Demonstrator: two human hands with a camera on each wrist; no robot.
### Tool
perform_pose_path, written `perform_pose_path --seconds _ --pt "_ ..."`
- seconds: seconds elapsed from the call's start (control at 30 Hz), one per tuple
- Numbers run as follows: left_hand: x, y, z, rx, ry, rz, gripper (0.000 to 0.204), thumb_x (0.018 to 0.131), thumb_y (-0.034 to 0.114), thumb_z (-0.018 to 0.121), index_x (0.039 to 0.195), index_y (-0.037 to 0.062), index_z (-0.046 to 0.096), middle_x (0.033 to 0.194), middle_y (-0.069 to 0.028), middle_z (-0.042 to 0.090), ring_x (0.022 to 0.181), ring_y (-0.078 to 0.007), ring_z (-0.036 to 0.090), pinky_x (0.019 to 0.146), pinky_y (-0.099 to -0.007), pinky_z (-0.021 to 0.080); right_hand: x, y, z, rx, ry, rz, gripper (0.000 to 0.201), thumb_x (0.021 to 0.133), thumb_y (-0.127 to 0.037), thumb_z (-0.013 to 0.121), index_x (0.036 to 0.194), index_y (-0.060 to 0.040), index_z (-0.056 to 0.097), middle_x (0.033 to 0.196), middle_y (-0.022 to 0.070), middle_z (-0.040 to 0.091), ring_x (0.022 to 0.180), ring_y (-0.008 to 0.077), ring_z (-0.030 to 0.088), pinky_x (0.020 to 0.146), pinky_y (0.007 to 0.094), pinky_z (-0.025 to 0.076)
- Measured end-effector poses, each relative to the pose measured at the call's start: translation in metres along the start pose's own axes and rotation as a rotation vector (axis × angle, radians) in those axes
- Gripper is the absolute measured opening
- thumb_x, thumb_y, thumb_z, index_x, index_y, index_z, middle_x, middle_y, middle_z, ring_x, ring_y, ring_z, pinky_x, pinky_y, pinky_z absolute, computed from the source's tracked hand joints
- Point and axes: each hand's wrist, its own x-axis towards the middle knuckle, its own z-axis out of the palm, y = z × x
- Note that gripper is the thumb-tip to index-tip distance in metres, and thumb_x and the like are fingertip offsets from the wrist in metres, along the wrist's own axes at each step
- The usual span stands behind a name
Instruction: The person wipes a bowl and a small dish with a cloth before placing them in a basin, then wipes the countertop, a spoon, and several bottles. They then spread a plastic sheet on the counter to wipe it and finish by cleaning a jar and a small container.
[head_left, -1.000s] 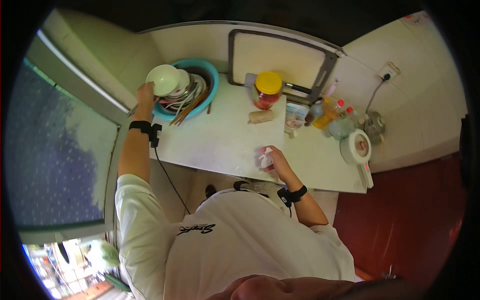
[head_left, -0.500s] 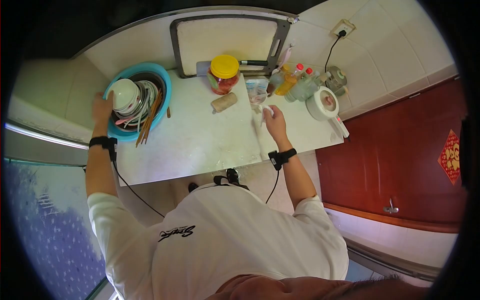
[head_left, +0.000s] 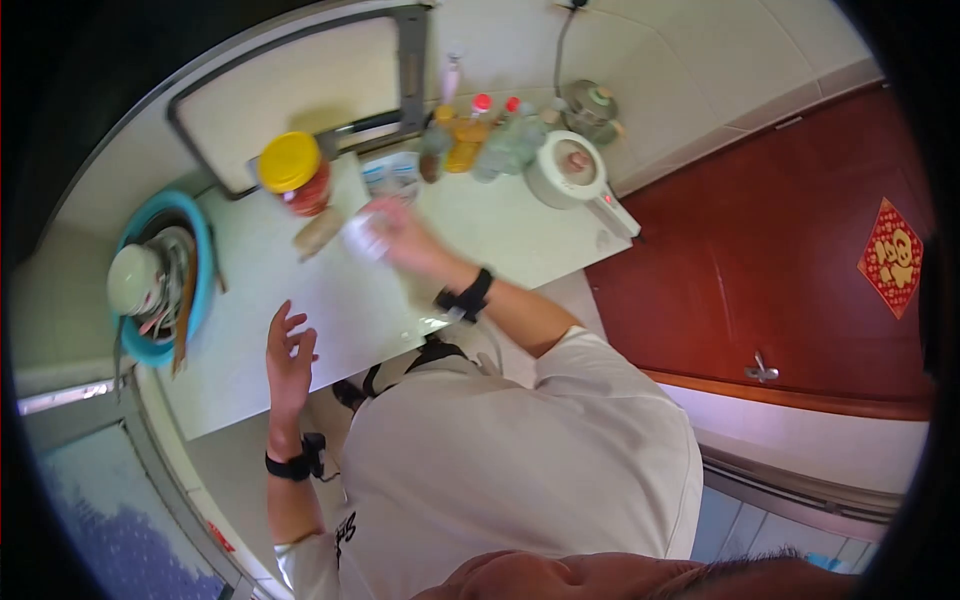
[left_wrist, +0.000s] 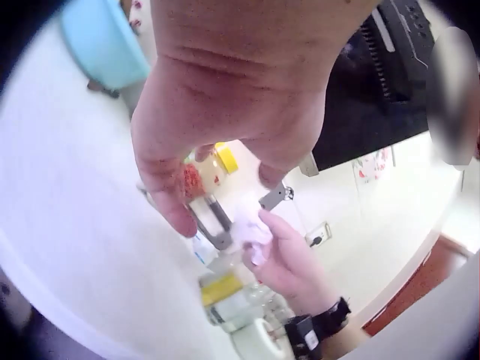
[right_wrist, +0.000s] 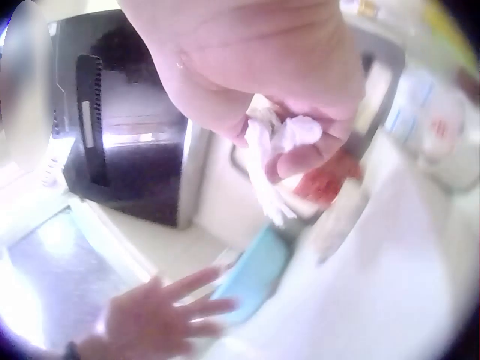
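My right hand (head_left: 408, 242) pinches a crumpled white tissue (right_wrist: 262, 154) over the white counter (head_left: 250, 250), blurred in the head view. Just left of it lies a beige cylindrical piece (head_left: 318, 235), in front of a yellow-lidded jar (head_left: 300, 185) with red contents. Held over the counter's front edge, my left hand (head_left: 289, 360) has its fingers spread and nothing in them. The left wrist view shows the tissue beyond those fingers. At the far left a blue basin (head_left: 207, 255) holds a stacked white bowl (head_left: 134, 280), dishes and chopsticks (head_left: 186, 310).
A framed cutting board (head_left: 310, 85) leans on the back wall, with a black-handled knife (head_left: 367, 124) before it. Behind my right hand are a clear container (head_left: 392, 176), several bottles (head_left: 467, 140) and a white lidded pot (head_left: 565, 172). A red door (head_left: 740, 250) stands at right.
My left hand has left the bowl in the basin and come right, toward the counter's front edge. My right hand has carried the tissue left, near the beige piece. The head view has turned right.
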Motion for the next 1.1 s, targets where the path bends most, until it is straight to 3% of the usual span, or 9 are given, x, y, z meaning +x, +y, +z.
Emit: perform_pose_path --seconds 0.03,0.13,0.2,0.37,0.43,0.57,0.8,0.93,1.1 --pt "-0.003 0.011 0.025 -0.210 0.029 -0.066 0.041 0.100 0.024 0.056 0.138 0.0089 0.048 0.111 -0.0044 0.064 0.095 -0.0118 0.063 0.069 -0.0241 0.052 -0.018 -0.026 0.011 0.241 -0.218 0.157 0.030 0.095 -0.017 0.065 0.121 -0.0065 0.058 0.116 0.0099 0.063 0.100 0.0154 0.062 0.083 0.0325 0.053" --pt "-0.009 0.027 0.075 -0.698 -0.092 -0.237 0.045 0.100 0.030 0.055 0.140 0.0095 0.045 0.113 -0.0059 0.065 0.101 -0.0138 0.063 0.072 -0.0262 0.053 -0.063 -0.061 0.009 -0.014 -0.510 -0.202 0.035 0.088 -0.018 0.071 0.121 -0.0070 0.063 0.126 0.0161 0.061 0.119 0.0276 0.057 0.100 0.0381 0.045" --pt "-0.008 0.010 0.087 -0.702 -0.061 -0.314 0.037 0.100 0.026 0.056 0.132 0.0086 0.051 0.108 -0.0057 0.065 0.093 -0.0137 0.064 0.070 -0.0267 0.052 -0.078 -0.055 -0.035 -0.301 -0.149 -0.462 0.033 0.087 -0.017 0.072 0.118 -0.0074 0.064 0.125 0.0139 0.061 0.119 0.0282 0.057 0.100 0.0377 0.045" --pt "-0.017 0.010 0.083 -0.304 0.182 -0.359 0.030 0.097 0.024 0.057 0.121 0.0051 0.057 0.095 -0.0052 0.065 0.081 -0.0133 0.063 0.063 -0.0246 0.047 -0.158 0.119 -0.249 -0.781 0.880 0.258 0.037 0.085 -0.019 0.068 0.119 -0.0059 0.061 0.120 0.0217 0.058 0.116 0.0367 0.054 0.103 0.0456 0.041" --pt "-0.028 0.000 0.070 -0.342 0.291 -0.386 0.032 0.098 0.025 0.058 0.122 0.0056 0.057 0.097 -0.0047 0.065 0.082 -0.0131 0.063 0.063 -0.0241 0.047 -0.185 0.123 -0.319 -1.115 1.039 0.658 0.049 0.083 -0.019 0.063 0.129 -0.0013 0.054 0.127 0.0247 0.055 0.121 0.0389 0.049 0.103 0.0479 0.040" --pt "-0.059 -0.035 0.055 -0.431 0.381 -0.447 0.032 0.098 0.025 0.059 0.125 0.0074 0.056 0.101 -0.0034 0.066 0.083 -0.0117 0.064 0.063 -0.0224 0.046 -0.198 0.196 -0.378 -1.241 0.841 0.572 0.047 0.089 -0.013 0.054 0.133 0.0007 0.051 0.140 0.0254 0.048 0.129 0.0420 0.043 0.107 0.0489 0.037" --pt "-0.137 -0.075 0.060 -0.442 0.431 -0.524 0.030 0.098 0.024 0.060 0.122 0.0066 0.056 0.101 -0.0048 0.067 0.083 -0.0116 0.065 0.062 -0.0218 0.047 -0.172 0.200 -0.333 -1.207 0.717 0.558 0.049 0.091 -0.009 0.046 0.137 0.0082 0.043 0.147 0.0297 0.039 0.139 0.0442 0.034 0.115 0.0548 0.025" --pt "-0.173 -0.093 0.066 -0.483 0.439 -0.527 0.029 0.098 0.023 0.061 0.122 0.0062 0.056 0.101 -0.0055 0.068 0.083 -0.0119 0.065 0.062 -0.0217 0.047 -0.166 0.217 -0.246 -1.170 0.474 0.151 0.053 0.090 -0.009 0.046 0.141 0.0078 0.041 0.148 0.0288 0.038 0.141 0.0442 0.031 0.117 0.0572 0.022" --pt "-0.202 -0.099 0.076 -0.526 0.362 -0.498 0.029 0.097 0.023 0.061 0.121 0.0064 0.057 0.099 -0.0050 0.066 0.082 -0.0121 0.064 0.061 -0.0219 0.047 -0.177 0.180 -0.129 -0.997 0.304 0.039 0.053 0.082 0.001 0.048 0.135 0.0070 0.046 0.146 0.0283 0.042 0.139 0.0435 0.036 0.115 0.0577 0.025"
